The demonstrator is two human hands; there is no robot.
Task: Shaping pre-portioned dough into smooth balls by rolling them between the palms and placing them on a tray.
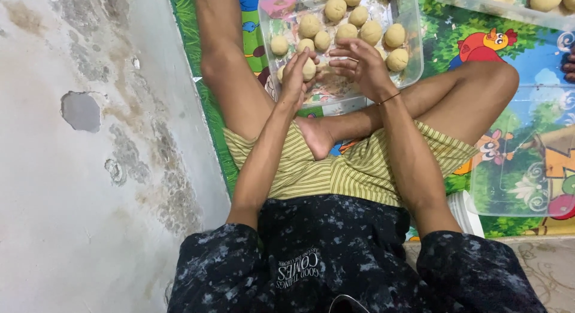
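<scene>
I sit cross-legged on a colourful cartoon mat. My left hand [294, 78] holds a pale dough ball [309, 69] against its palm and fingers. My right hand [362, 64] hovers just to the right of it with fingers spread and curled, its fingertips close to the ball. Both hands are above the near edge of a clear plastic tray [413, 58] that holds several round dough balls [347, 26].
A stained concrete wall [90, 151] fills the left side. Another clear tray [467, 0] with dough balls sits at the top right. An empty clear plastic lid or tray [527, 157] lies right of my knee. Someone's fingers [569, 64] show at the right edge.
</scene>
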